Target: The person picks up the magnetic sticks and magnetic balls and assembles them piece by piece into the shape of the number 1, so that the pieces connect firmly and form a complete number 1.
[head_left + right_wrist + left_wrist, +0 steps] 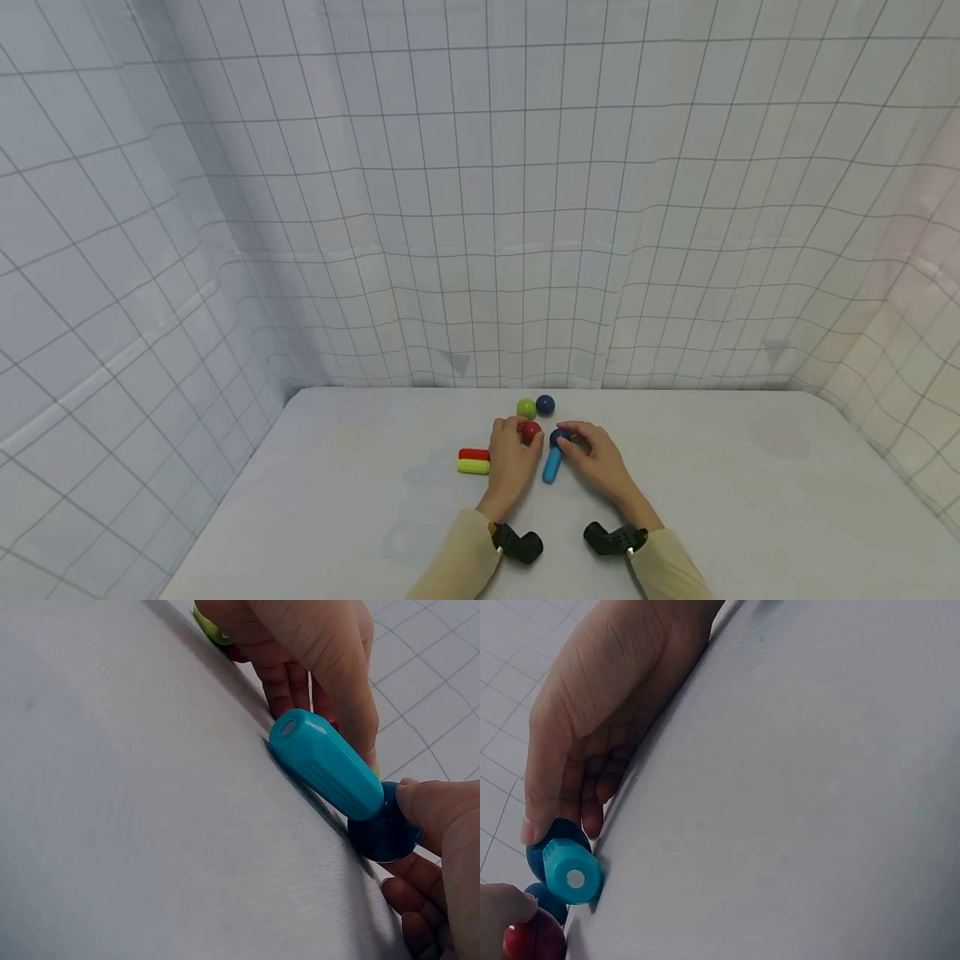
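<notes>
My left hand (512, 463) pinches a glossy red ball (531, 430) between thumb and fingers on the white table. Just to its right, my right hand (602, 463) grips a dark blue ball (558, 436) with thumb and fingertips. A light blue ridged handle (328, 765) meets this ball at one end and points back toward the person. In the left wrist view the handle's round end (575, 879) shows a pale spot in its middle. The left hand's far fingers are partly hidden behind the red ball.
Beyond the hands sit a green ball (527, 408) and another dark blue ball (545, 405), side by side. Left of the left hand lie a red handle (473, 454) and a yellow-green handle (472, 467). White gridded curtains (487, 250) rise behind the table (360, 492).
</notes>
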`<move>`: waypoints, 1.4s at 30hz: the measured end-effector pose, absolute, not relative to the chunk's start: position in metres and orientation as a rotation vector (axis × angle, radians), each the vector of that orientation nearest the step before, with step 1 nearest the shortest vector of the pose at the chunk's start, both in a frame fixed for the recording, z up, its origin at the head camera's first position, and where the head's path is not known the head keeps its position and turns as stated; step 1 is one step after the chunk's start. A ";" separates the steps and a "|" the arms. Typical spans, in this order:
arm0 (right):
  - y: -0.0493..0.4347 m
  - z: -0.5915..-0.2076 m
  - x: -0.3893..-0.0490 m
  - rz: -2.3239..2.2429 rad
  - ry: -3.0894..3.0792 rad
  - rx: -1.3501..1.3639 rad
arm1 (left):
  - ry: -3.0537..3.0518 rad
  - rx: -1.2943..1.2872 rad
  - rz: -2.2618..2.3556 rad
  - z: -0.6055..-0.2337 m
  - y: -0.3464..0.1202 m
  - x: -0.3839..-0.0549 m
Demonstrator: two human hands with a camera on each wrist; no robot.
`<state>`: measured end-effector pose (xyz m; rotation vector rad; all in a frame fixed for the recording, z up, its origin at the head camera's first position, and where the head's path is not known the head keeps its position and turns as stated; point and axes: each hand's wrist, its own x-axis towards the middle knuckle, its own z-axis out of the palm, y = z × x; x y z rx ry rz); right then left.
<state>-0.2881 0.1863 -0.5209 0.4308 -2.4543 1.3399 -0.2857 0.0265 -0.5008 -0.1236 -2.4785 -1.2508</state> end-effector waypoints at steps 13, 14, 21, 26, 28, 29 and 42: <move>0.188 -0.521 -0.289 1.348 -2.465 0.424 | -2.562 -0.217 -1.174 -0.496 0.020 -0.280; 0.188 -0.521 -0.289 1.345 -2.466 0.424 | -2.571 -0.227 -1.169 -0.495 0.019 -0.279; 0.189 -0.521 -0.289 1.340 -2.478 0.416 | -2.620 -0.278 -1.141 -0.492 0.013 -0.273; 0.188 -0.520 -0.288 1.345 -2.493 0.405 | -2.637 -0.302 -1.109 -0.491 0.011 -0.269; 0.188 -0.520 -0.288 1.347 -2.497 0.398 | -2.646 -0.309 -1.090 -0.491 0.011 -0.268; 0.188 -0.520 -0.288 1.351 -2.497 0.395 | -2.649 -0.313 -1.080 -0.492 0.010 -0.267; 0.188 -0.520 -0.289 1.364 -2.476 0.412 | -2.701 -0.340 -1.030 -0.488 0.007 -0.258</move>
